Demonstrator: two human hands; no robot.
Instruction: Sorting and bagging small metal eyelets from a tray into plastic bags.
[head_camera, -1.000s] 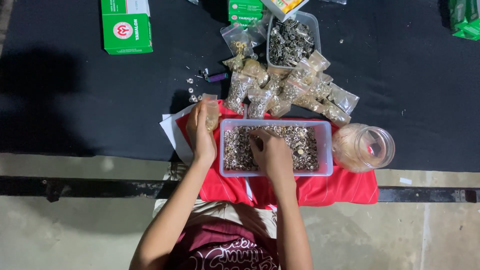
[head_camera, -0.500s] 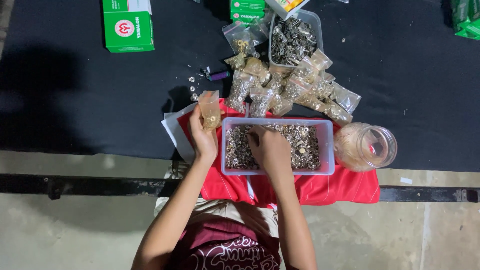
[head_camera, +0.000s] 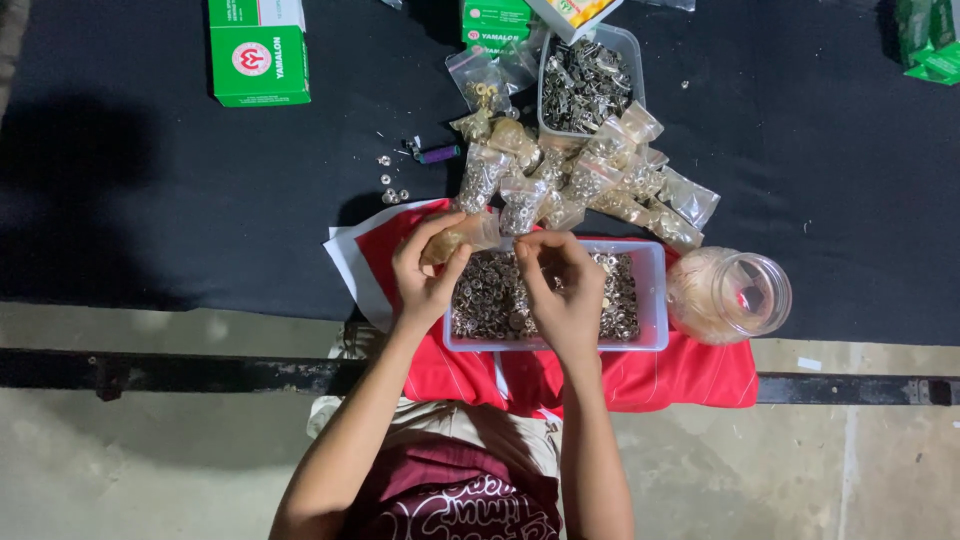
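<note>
My left hand (head_camera: 428, 268) holds a small clear plastic bag (head_camera: 468, 235) of metal pieces, tilted toward the right. My right hand (head_camera: 562, 287) hovers over the clear rectangular tub (head_camera: 652, 300) of small metal rings, its fingertips pinched together close to the bag's mouth. What it pinches is too small to see. The tub rests on a red cloth (head_camera: 690, 375) at the near edge of the black table (head_camera: 150, 200).
A pile of filled small bags (head_camera: 590, 180) lies just beyond the tub. Behind it stands a second tub of metal parts (head_camera: 588, 80). A clear jar (head_camera: 735, 295) lies on its side to the right. Green boxes (head_camera: 258, 52) sit at the back; loose rings (head_camera: 392, 185) lie left.
My right hand has lifted out of the tub and moved up-left to the bag's mouth. My left hand has tilted the bag toward the right.
</note>
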